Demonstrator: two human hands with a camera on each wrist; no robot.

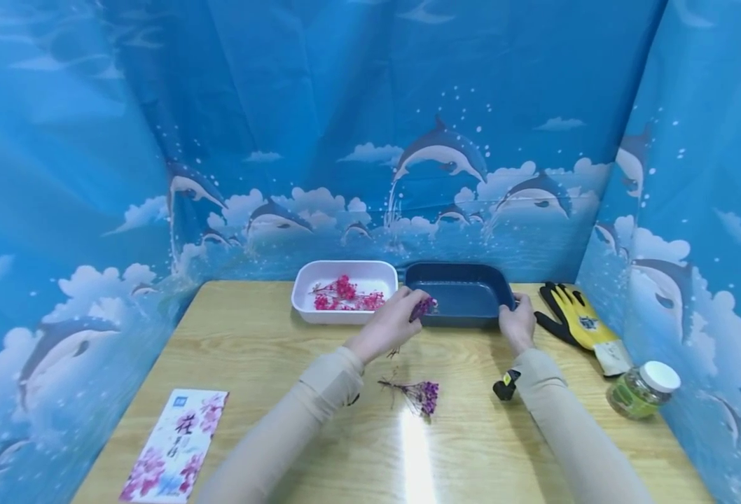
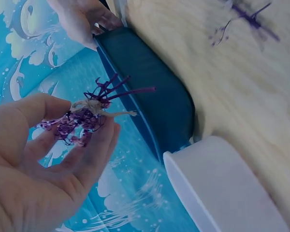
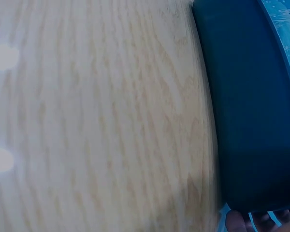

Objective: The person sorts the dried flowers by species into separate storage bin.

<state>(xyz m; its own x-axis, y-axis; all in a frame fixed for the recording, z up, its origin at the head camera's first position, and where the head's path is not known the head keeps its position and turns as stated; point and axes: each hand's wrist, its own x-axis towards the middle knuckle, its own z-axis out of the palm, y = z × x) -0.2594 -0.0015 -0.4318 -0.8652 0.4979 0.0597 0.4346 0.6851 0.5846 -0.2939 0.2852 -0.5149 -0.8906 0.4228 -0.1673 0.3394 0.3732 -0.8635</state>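
My left hand [image 1: 389, 323] pinches a small bunch of dried purple flowers [image 1: 422, 308] near the left front of a dark blue tray [image 1: 465, 322]. In the left wrist view, a pale tie wraps the bunch's stems [image 2: 106, 93], between thumb and fingers. At the tray's right end, my right hand [image 1: 517, 322] grips the rim; its fingertips [image 3: 237, 221] show against the tray's end in the right wrist view. A white tray [image 1: 345, 318] stands left of the blue one and holds pink-red dried flowers [image 1: 345, 290]. Another purple sprig [image 1: 424, 397] lies on the table between my forearms.
A printed card [image 1: 175, 444] lies at the left front. To the right are a yellow and black glove [image 1: 581, 318] and a jar with a white lid [image 1: 644, 392]. A dolphin-printed blue curtain [image 1: 345, 140] stands behind the wooden table [image 1: 251, 357].
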